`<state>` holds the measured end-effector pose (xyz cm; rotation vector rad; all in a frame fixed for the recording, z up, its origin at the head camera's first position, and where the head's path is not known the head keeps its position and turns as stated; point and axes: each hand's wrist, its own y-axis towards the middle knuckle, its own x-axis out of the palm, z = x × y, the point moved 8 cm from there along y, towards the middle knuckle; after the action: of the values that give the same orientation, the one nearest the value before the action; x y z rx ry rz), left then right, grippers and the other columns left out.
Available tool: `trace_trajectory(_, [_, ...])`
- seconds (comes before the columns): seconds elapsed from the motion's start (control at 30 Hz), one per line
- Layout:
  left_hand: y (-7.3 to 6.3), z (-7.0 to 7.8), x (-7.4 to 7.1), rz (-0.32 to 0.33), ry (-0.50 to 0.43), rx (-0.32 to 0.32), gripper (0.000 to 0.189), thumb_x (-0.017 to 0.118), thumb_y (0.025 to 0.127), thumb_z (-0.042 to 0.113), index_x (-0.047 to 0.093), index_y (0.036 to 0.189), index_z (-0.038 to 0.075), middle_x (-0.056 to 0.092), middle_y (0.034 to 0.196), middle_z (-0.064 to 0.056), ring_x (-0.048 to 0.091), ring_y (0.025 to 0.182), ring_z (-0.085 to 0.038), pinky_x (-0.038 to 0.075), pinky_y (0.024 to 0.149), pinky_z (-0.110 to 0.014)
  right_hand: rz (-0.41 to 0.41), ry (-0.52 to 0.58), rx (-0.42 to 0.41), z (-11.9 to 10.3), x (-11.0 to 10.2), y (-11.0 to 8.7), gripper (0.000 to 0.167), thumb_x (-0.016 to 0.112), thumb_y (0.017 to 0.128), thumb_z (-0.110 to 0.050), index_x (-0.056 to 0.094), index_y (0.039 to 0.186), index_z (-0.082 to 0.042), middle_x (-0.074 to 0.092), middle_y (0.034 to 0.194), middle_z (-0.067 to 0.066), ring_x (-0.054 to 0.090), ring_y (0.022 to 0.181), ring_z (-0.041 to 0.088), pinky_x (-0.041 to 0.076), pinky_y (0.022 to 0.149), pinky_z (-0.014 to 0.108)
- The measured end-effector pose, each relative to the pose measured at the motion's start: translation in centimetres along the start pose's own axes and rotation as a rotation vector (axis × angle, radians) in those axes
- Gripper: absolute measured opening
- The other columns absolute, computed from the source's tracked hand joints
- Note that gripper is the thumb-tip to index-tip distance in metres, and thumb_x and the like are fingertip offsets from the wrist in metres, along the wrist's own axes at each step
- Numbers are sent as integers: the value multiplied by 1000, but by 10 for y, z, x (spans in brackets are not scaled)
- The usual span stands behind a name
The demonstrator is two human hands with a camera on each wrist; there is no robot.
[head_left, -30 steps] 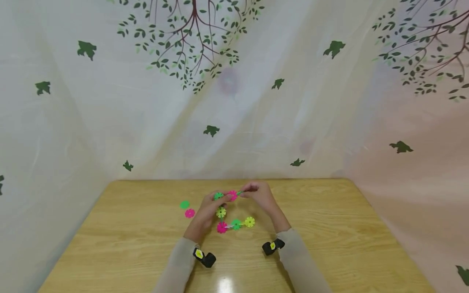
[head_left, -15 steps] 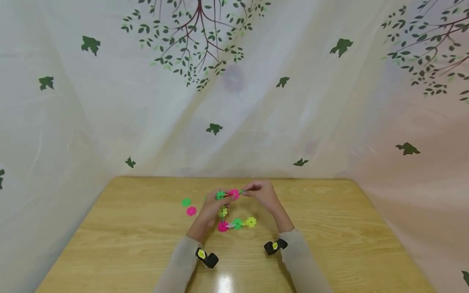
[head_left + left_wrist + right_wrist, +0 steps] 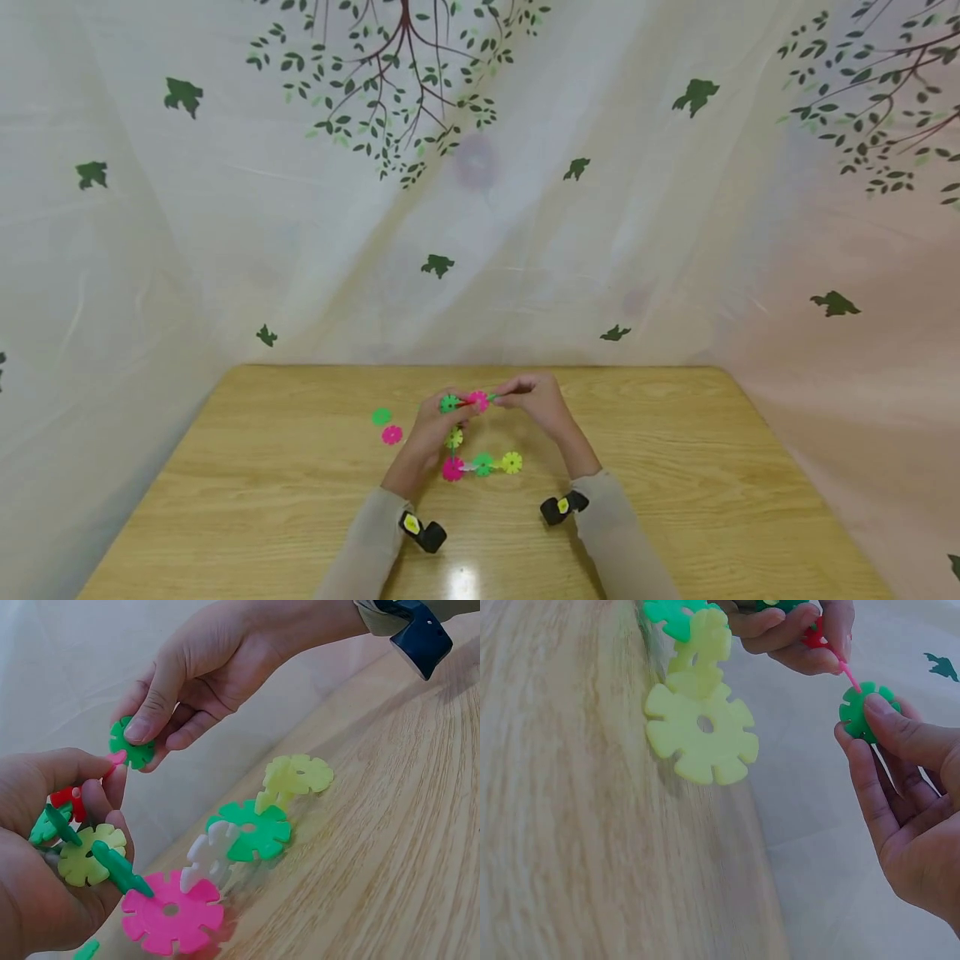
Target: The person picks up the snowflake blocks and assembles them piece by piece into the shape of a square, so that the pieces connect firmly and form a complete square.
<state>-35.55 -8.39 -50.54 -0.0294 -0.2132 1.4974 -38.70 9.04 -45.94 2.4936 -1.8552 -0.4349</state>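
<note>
In the head view, my left hand grips a chain of slotted flower-shaped discs, pinching a pink disc at its upper end. With thumb and fingers, my right hand pinches a green disc, set edge-on against that pink one. A red disc and a yellow disc lie within the left palm. Below the palm the chain runs on through a large pink disc, a white disc, another green disc and pale yellow discs. Fingers hide how deep the joint sits.
A loose green disc and a loose pink disc lie on the wooden table left of the left hand. Behind the table's far edge hangs a pale curtain with leaf prints. Both wrists wear black cameras.
The head view shifts slightly. Both hands keep their hold on the discs, with almost no visible movement between them.
</note>
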Motion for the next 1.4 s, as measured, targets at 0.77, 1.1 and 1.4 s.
trace_trajectory(0.77, [-2,8,-3,-5,-46,29,15,72,90,1,66,102,-3,59,69,4,54,62,-11,50,60,-23,16,-53,-62,-50,8,-12,7,77,85,7,75,86,13,75,87,28,71,71,10,61,67,28])
trace_trajectory(1.1, [-4,10,-2,4,-87,29,10,73,89,-1,65,93,2,58,68,4,52,61,-10,48,59,-23,51,-4,-39,-15,7,-2,9,77,84,10,78,79,2,75,87,26,72,71,11,59,66,23])
trace_trajectory(1.4, [-5,10,-2,0,-89,41,8,71,89,-2,64,93,0,59,71,3,52,63,-10,49,60,-24,79,5,-50,-13,10,-4,8,76,81,13,78,83,6,75,87,27,72,69,9,61,65,22])
